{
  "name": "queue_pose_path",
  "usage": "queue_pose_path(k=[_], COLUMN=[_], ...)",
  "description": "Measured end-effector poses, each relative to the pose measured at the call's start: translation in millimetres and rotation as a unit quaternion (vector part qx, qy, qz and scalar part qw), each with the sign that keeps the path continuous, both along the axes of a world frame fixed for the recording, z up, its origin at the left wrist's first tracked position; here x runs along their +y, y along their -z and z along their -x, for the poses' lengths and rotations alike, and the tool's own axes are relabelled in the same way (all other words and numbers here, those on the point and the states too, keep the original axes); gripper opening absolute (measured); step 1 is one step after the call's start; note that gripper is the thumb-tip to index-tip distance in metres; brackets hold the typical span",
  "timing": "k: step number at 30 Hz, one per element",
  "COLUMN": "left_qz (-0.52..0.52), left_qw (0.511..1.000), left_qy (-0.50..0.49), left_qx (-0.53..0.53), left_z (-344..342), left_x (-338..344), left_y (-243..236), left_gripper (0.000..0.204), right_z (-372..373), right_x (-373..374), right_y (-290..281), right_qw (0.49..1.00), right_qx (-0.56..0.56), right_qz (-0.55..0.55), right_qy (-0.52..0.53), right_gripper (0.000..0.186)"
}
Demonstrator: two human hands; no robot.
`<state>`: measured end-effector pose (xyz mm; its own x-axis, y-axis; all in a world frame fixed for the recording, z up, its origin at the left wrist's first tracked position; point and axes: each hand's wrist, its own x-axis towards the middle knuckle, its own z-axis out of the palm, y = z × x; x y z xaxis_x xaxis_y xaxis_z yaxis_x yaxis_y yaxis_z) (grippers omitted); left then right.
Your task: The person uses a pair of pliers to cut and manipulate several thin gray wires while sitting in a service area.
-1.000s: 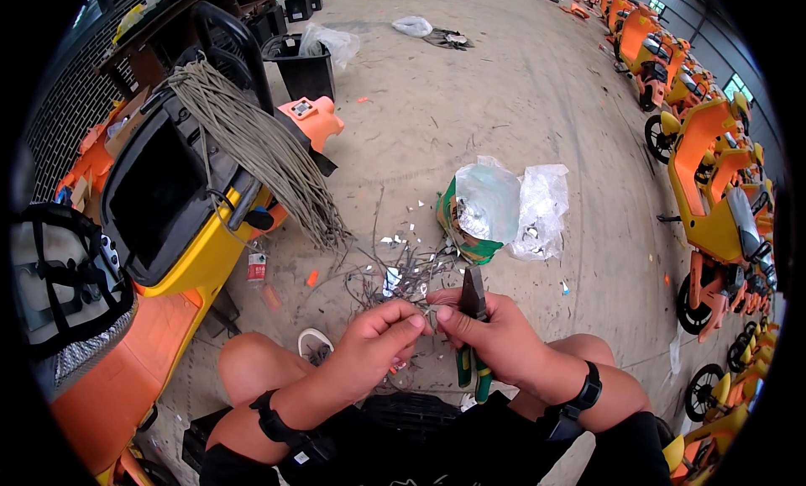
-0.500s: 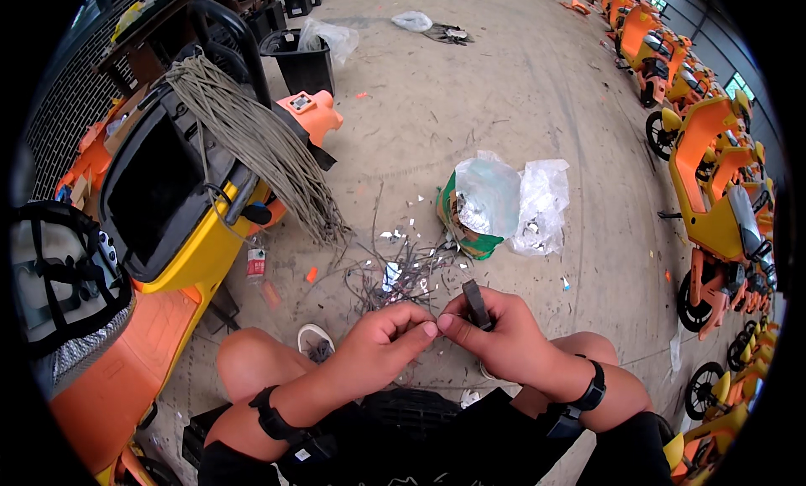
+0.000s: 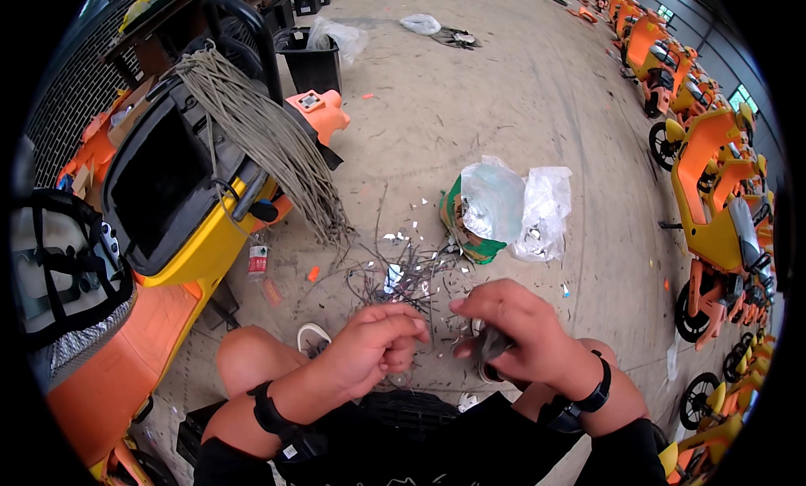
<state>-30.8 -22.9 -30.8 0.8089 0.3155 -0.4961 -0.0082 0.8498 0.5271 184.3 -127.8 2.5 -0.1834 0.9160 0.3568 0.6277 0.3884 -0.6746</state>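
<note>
My left hand (image 3: pixel 378 347) is closed, thumb and forefinger curled close together, and whatever may be between them is too small to make out. A short gap to its right, my right hand (image 3: pixel 525 335) grips dark-jawed pliers (image 3: pixel 494 343) in its palm, mostly hidden by the fingers, with its forefinger reaching toward the left. Beyond both hands, cut wires (image 3: pixel 395 267) and small white scraps lie tangled on the concrete floor. Just past them stands a green sack (image 3: pixel 457 221) with a silvery lining, beside a crumpled clear plastic bag (image 3: pixel 546 209).
A yellow-orange scooter (image 3: pixel 193 242) with a coil of grey cable (image 3: pixel 260 150) draped over it stands close on my left, a black strapped bag (image 3: pixel 71 276) beside it. Rows of orange scooters (image 3: pixel 705 200) line the right. A black bin (image 3: pixel 311 70) sits farther back.
My hands have parted from where their fingertips met. The pliers have tipped from upright down into my right hand, whose forefinger has lifted and straightened.
</note>
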Motion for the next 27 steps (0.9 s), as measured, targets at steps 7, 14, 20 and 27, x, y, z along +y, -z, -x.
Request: queue_pose_path(k=[7, 14, 20, 27], left_qz=[0.026, -0.240, -0.732, -0.412], left_qw=[0.996, 0.967, 0.680, 0.904], left_qy=[0.070, 0.077, -0.045, 0.024], left_qx=[-0.038, 0.029, 0.032, 0.114], left_z=[1.1, 0.0, -1.0, 0.7], left_x=[-4.6, -8.2, -18.2, -12.1], left_y=[1.7, -6.2, -1.8, -11.7], left_gripper=[0.014, 0.015, 0.017, 0.016], right_z=[11.1, 15.6, 23.5, 17.5], right_x=[5.0, 1.1, 4.7, 7.1], right_y=[-2.7, -1.6, -4.1, 0.7], right_qw=[0.991, 0.986, 0.809, 0.840], right_qx=[-0.094, 0.089, 0.314, 0.331], right_qz=[-0.094, 0.136, 0.473, 0.386], right_qy=[-0.018, 0.037, 0.149, 0.189], right_gripper=[0.042, 0.022, 0.022, 0.023])
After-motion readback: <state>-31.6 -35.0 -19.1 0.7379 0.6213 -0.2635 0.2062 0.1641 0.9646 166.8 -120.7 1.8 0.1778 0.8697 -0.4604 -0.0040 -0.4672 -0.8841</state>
